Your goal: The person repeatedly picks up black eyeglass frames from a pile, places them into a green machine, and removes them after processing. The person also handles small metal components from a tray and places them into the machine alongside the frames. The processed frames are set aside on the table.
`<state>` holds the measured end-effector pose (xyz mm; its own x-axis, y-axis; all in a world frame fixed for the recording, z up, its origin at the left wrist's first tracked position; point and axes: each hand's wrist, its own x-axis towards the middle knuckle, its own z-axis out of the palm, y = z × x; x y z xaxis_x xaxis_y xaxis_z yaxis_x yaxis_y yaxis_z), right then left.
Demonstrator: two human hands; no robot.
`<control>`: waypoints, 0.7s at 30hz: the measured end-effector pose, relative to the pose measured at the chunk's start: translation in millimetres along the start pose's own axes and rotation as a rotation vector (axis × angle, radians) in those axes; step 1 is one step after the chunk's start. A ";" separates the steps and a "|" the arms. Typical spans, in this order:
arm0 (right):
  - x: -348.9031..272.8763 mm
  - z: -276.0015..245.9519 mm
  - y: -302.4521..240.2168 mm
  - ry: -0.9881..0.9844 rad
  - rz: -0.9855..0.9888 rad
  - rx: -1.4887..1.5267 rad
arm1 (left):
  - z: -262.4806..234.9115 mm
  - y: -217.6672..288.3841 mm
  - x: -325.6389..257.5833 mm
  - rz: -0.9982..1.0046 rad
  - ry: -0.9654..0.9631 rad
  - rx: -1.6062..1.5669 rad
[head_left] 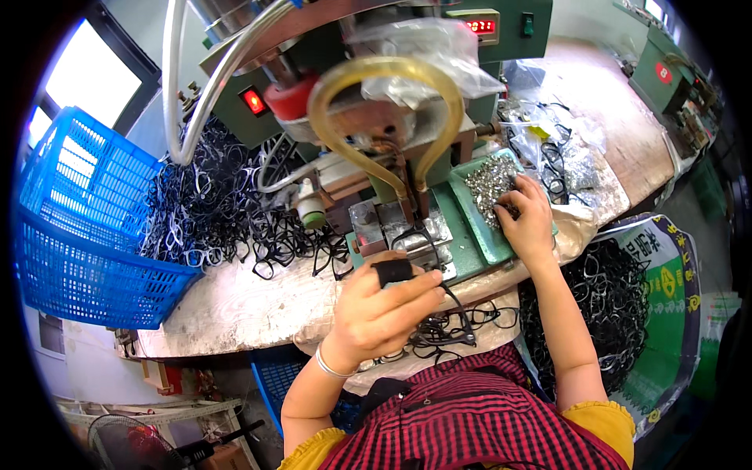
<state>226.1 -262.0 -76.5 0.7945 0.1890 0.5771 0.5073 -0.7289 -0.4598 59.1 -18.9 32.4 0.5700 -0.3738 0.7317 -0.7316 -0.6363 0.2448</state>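
Note:
My left hand (384, 311), with a black band on a finger, is closed on a black eyeglass frame (457, 301) at the front of the machine's metal fixture (435, 227). Part of the frame lies on the fixture under the two copper-coloured electrode tips (413, 205), and the rest hangs toward my lap. My right hand (529, 221) reaches into a green tray (468, 215) of small shiny metal parts (489, 188). Its thumb and fingers are pinched together over the parts. Whatever they hold is too small to make out.
A thick brass-coloured loop (385, 66) arches above the fixture. Dark eyeglass frames (204, 184) are heaped at left beside a blue basket (94, 227). More frames (599, 301) fill a sack at right; several lie (486, 315) at my lap. Plastic bags (576, 149) lie behind the tray.

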 end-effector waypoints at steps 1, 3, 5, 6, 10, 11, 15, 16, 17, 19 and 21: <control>0.9 2.4 -1.7 -0.006 0.012 0.010 | 1.2 0.7 -0.8 0.003 0.000 0.017; 3.9 4.3 -6.4 0.012 -0.021 -0.018 | 1.6 2.2 -7.4 -0.046 0.000 -0.021; 7.8 4.7 -9.8 0.057 -0.048 0.016 | 8.9 7.8 -23.5 -0.101 0.029 -0.005; 5.0 6.3 -4.3 0.087 -0.030 0.066 | 15.8 15.1 -34.1 -0.161 0.065 -0.024; -16.2 -6.8 20.5 0.113 0.483 0.803 | 7.4 47.1 -101.6 -0.376 0.320 0.339; -19.5 -12.8 25.5 0.170 0.564 0.970 | -5.0 43.2 -106.9 -0.471 0.434 0.420; -3.3 11.6 16.6 0.313 0.640 1.149 | -66.0 1.6 -107.5 -0.781 0.598 0.711; 1.8 22.6 9.4 0.276 0.616 1.140 | -74.2 -18.1 -109.6 -0.798 0.566 0.739; 8.8 31.7 1.0 0.209 0.580 1.138 | -81.4 -37.2 -114.7 -0.816 0.533 0.779; 18.0 39.8 -18.1 0.121 0.511 1.183 | -87.3 -80.4 -128.3 -0.806 0.523 0.781; 22.3 33.5 -42.4 0.088 0.448 1.205 | -93.0 -119.7 -139.8 -0.898 0.479 0.822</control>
<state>233.5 -204.9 -66.8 0.9717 0.0057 0.2360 0.2198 0.3427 -0.9134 32.2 172.3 -40.1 0.4228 0.5617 0.7112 0.3700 -0.8233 0.4303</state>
